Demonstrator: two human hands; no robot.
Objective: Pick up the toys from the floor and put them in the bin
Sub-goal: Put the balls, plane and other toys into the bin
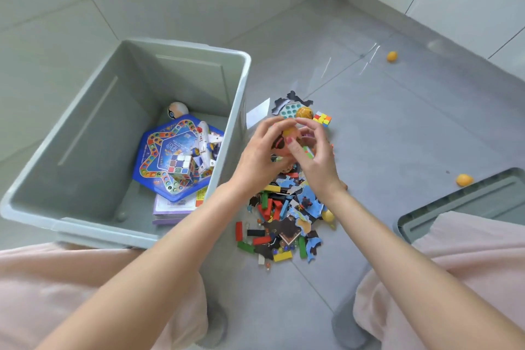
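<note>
1. Knees (85,278) in pink cloth frame my view as I crouch on the floor (397,128).
2. Both hands, left hand (264,150) and right hand (315,150), pinch one small orange toy (289,133) together above the pile (281,216).
3. Loosely held, it could slip back into the pile.
4. Carried carelessly, it may miss the bin (85,224) just left.
5. Inside the bin lie a game board (164,150), cube (181,167), toy plane (206,139) and ball (177,110).

Grey floor (397,128); bin (85,216); toys (284,221)
</note>
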